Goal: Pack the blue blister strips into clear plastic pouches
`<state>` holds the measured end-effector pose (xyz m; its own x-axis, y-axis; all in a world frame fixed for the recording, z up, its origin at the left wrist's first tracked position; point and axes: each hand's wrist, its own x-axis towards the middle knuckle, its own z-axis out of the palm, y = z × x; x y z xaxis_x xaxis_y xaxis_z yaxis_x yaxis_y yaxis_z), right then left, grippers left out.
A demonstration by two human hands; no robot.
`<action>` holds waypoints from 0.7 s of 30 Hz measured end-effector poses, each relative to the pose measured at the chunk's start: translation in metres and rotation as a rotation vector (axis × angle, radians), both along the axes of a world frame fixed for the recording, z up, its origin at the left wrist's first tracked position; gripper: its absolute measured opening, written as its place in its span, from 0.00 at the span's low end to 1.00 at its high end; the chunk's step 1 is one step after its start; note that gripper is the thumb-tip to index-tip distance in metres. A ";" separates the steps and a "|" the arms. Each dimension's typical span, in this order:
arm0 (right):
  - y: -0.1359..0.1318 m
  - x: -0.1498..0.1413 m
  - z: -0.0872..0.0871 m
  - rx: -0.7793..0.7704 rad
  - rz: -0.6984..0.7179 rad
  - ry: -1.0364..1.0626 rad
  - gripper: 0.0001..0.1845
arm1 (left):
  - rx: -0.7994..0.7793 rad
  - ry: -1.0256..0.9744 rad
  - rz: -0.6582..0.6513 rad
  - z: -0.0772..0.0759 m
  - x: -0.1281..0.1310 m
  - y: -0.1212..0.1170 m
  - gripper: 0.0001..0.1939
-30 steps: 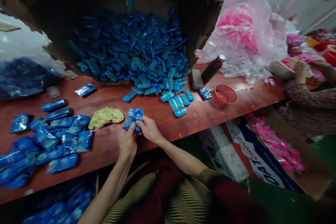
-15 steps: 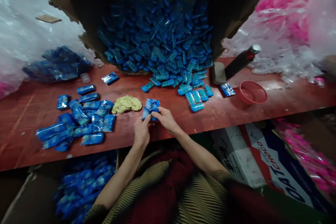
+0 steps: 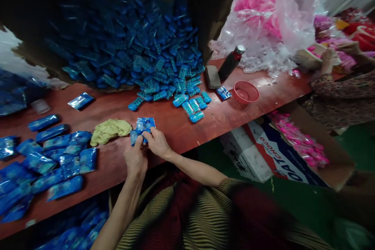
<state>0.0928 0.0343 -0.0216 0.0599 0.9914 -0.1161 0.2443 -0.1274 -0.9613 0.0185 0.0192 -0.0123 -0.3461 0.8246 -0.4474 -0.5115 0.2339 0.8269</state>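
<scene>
Both my hands pinch a small blue printed packet (image 3: pixel 145 124) just above the near edge of the red table (image 3: pixel 170 140). My left hand (image 3: pixel 136 159) is closed on its lower left part, thumb on top. Closed on its lower right side is my right hand (image 3: pixel 158 143). The fingers under the packet are hidden. Left of my hands lies a crumpled yellow cloth (image 3: pixel 110 131). Beyond that spreads a group of filled blue packets (image 3: pixel 63 166). Ahead and to the right, several small clear-wrapped blue containers (image 3: pixel 195 106) lie on the table.
A large torn cardboard box (image 3: pixel 218 19) spills wrapped blue containers (image 3: pixel 131 54). To the right stand a dark bottle (image 3: pixel 231 62), a grey block (image 3: pixel 212 77) and a red basket (image 3: pixel 246 92). At far right another person's patterned sleeve (image 3: pixel 336 90) shows. Below sits a carton of pink items (image 3: pixel 301 138).
The view has swung to the right, so the table's things appear further left and another person's arm shows at right. Both hands still hold the blue packet.
</scene>
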 end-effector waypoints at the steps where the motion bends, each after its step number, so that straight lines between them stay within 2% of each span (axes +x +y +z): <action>1: -0.001 0.000 -0.002 0.008 0.000 0.010 0.15 | -0.002 -0.016 -0.003 0.000 0.001 0.000 0.13; 7: -0.005 0.005 -0.012 -0.064 0.023 0.210 0.14 | -0.006 -0.062 -0.045 -0.002 0.005 -0.004 0.15; 10: -0.003 0.008 -0.007 -0.087 0.031 0.347 0.10 | -0.002 0.049 -0.073 -0.006 0.001 -0.007 0.14; 13: 0.000 0.010 -0.001 -0.103 0.052 0.473 0.12 | -0.013 0.168 -0.096 -0.007 -0.004 -0.010 0.15; 18: 0.001 0.009 -0.003 -0.125 0.056 0.436 0.11 | 0.023 0.055 -0.094 -0.002 -0.008 -0.012 0.17; 21: 0.000 0.007 -0.006 -0.097 0.086 0.366 0.11 | 0.022 0.037 -0.046 0.000 -0.007 -0.011 0.16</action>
<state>0.1001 0.0348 -0.0271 -0.0853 0.9743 -0.2083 -0.0990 -0.2164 -0.9713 0.0118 0.0079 -0.0122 -0.3234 0.8497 -0.4164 -0.4695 0.2379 0.8503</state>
